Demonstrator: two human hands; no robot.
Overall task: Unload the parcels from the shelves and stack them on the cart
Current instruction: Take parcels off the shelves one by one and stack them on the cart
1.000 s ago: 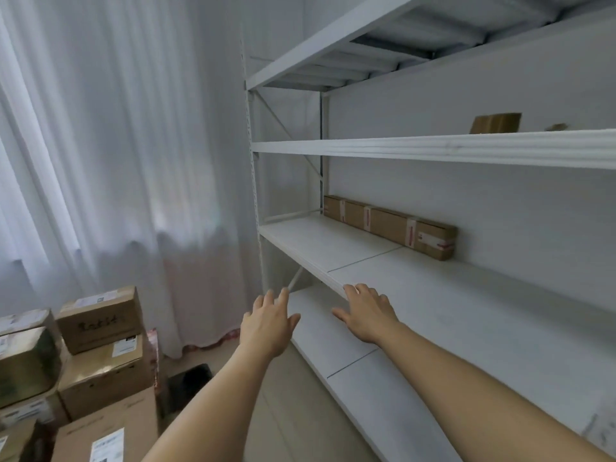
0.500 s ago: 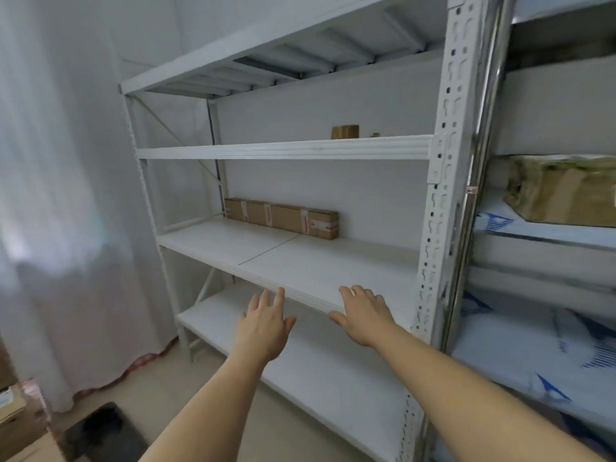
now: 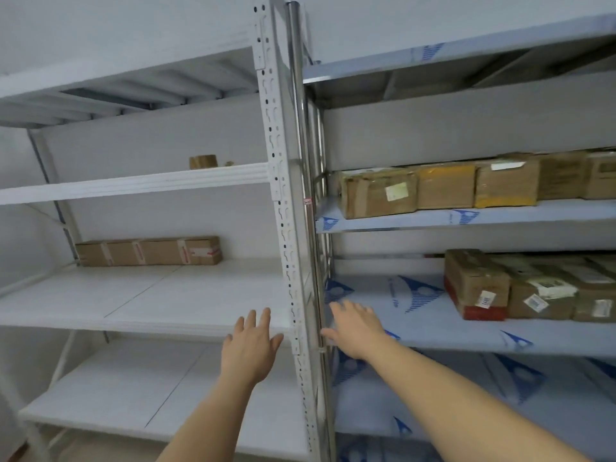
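Both hands now rightward: right hand point(image 3: 358, 325) past steel post point(image 3: 308, 195).

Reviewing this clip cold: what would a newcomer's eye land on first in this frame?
Two bare hands reach forward at bottom centre, the left hand and the right hand, both open and holding nothing, on either side of the white perforated upright. To the right, brown parcels crowd the film-covered steel shelves, led by a taped box on the upper level. On the white rack to the left lies a long flat carton.
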